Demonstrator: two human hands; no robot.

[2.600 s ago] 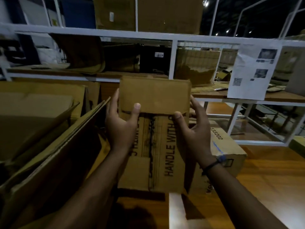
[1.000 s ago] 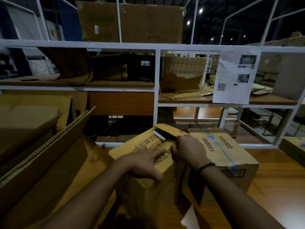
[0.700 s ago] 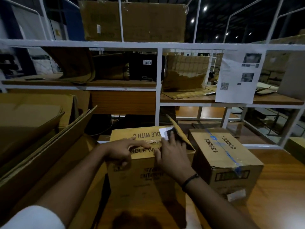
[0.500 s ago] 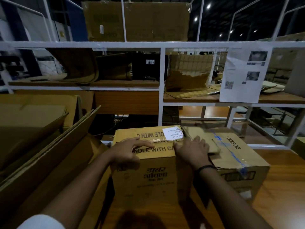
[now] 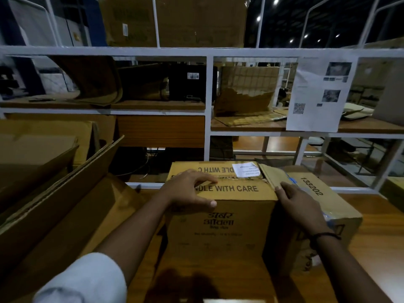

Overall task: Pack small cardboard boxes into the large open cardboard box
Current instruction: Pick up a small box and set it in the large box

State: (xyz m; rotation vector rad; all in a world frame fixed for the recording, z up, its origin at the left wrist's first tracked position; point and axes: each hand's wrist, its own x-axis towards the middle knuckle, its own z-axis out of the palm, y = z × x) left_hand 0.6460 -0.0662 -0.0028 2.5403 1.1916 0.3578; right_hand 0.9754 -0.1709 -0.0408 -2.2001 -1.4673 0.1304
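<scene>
**A:** The "HANDLE WITH CARE" box (image 5: 220, 226) no longer hangs flat between the hands as it did a couple of seconds back. It stands squared up on the wooden table (image 5: 376, 248), and the loose flap (image 5: 273, 174) that stuck up a moment ago is swung out to the right, over the 133202 box (image 5: 312, 189) touching its side.

**B:** And the hands?

**A:** The left hand (image 5: 190, 191) lies on the top, fingers spread and fairly straight, thumb along the front edge, pressing the top down. The right hand (image 5: 301, 206) has its fingers on the loose flap at the right top corner. Whether the thumb pinches underneath, I cannot tell.

**B:** So closing comes before packing?

**A:** I judge so. Keep the left hand's weight on the top so it doesn't spring up, then fold the loose flap in and flatten it. After that, take the box by both sides. The large open cardboard box (image 5: 65, 204) sits just beside it on the left, so lift clear of its raised wall and lower the box in level.
</scene>
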